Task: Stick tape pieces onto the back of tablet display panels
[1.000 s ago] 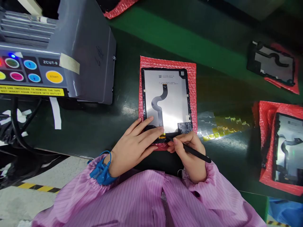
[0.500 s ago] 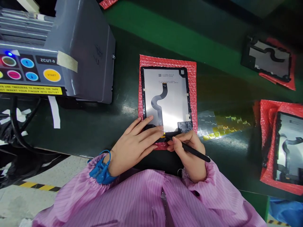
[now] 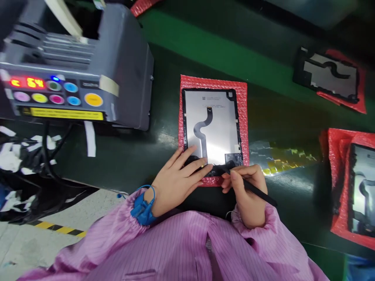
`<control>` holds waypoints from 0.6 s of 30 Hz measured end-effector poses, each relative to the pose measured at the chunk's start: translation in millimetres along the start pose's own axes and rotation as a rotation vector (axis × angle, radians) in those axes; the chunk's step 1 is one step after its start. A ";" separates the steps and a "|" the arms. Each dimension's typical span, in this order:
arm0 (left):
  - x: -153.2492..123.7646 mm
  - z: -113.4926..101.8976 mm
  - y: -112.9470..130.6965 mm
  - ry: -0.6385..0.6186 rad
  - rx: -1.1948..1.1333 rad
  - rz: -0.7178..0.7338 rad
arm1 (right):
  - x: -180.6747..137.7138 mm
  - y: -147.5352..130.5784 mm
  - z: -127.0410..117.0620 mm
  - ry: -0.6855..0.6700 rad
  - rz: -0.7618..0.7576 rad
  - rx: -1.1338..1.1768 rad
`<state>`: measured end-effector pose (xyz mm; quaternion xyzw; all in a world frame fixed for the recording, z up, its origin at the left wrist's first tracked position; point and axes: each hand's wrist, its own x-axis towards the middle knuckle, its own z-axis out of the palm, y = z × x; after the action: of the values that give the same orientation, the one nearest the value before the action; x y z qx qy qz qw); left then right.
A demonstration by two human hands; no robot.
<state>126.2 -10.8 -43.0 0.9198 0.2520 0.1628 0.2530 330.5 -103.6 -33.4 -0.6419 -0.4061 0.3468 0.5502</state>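
A tablet screen assembly (image 3: 218, 136) with a silver back and black frame lies on a red bubble-wrap sheet (image 3: 244, 117). A curved dark flex cable (image 3: 201, 134) runs down its back towards the lower edge. My left hand (image 3: 178, 181) lies flat with fingers spread over the assembly's lower left part, hiding the cable's lower end. In a pinch grip, my right hand (image 3: 249, 191) holds a black pen-shaped tool (image 3: 260, 192). Its tip is at the black strip on the lower edge, just right of my left fingertips; whether it touches cannot be told.
A grey tape dispenser machine (image 3: 129, 70) stands at left, white tape (image 3: 90, 138) hanging from it. To the right lie yellowish film strips (image 3: 281, 162), another screen assembly (image 3: 365, 187) on red bubble wrap, and a further one (image 3: 331, 74) behind.
The view has shifted, bringing more of the machine into sight. My left fingers have slid slightly right along the lower edge, and the tool's tip has moved right too.
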 end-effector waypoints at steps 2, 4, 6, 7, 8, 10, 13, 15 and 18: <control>-8.1 -6.8 -1.7 0.060 -0.247 -0.064 | -2.6 1.0 -1.5 -0.042 -0.050 0.044; -20.7 -17.3 -10.1 0.249 -0.618 -0.189 | -5.8 2.7 -1.1 -0.074 -0.103 0.081; -34.2 -30.4 -23.1 0.519 -0.987 -0.353 | -9.0 4.0 1.2 -0.082 -0.113 0.082; -39.7 -37.1 -30.0 0.654 -1.119 -0.428 | -10.3 4.3 2.6 -0.081 -0.109 0.069; -43.9 -43.0 -36.0 0.777 -1.202 -0.495 | -11.0 4.2 3.9 -0.087 -0.112 0.054; -47.4 -50.7 -42.7 0.979 -1.225 -0.587 | -10.6 2.8 5.3 -0.123 -0.139 0.034; -42.5 -46.9 -32.4 1.139 -1.085 -0.554 | -3.4 -4.7 4.7 -0.153 -0.183 0.067; -35.3 -36.2 -13.6 0.999 -1.001 -0.485 | 5.9 -15.4 4.7 -0.144 -0.147 0.104; -22.6 -19.4 16.8 0.511 -0.968 -0.370 | 24.8 -38.2 8.8 -0.250 -0.001 0.111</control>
<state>105.8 -28.2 -21.8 0.5715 0.3585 0.4295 0.6003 327.9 -75.0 3.1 -0.5620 -0.4520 0.4458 0.5302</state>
